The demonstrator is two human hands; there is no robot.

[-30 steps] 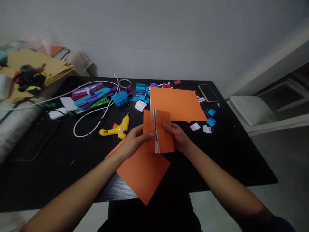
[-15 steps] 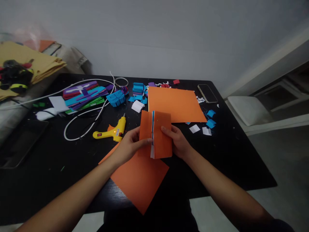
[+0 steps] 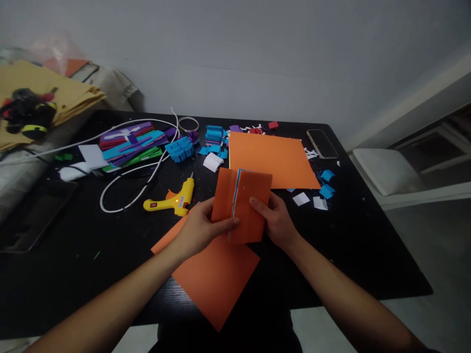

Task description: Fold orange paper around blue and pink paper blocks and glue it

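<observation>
Two hands, left hand (image 3: 202,220) and right hand (image 3: 278,218), clamp an orange-paper-covered rectangular booklet (image 3: 243,196).
Thumbs press its upper face, blue-and-white edges showing between the orange flaps; the step looks like fitting the cover, and the next move seems to call for aligned edges. Beyond lie a flat orange paper sheet (image 3: 217,277) and a yellow plastic glue gun (image 3: 171,202) on the black counter (image 3: 331,260).

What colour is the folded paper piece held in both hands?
The folded paper piece is orange on its outside; the head view shows it best.
</observation>
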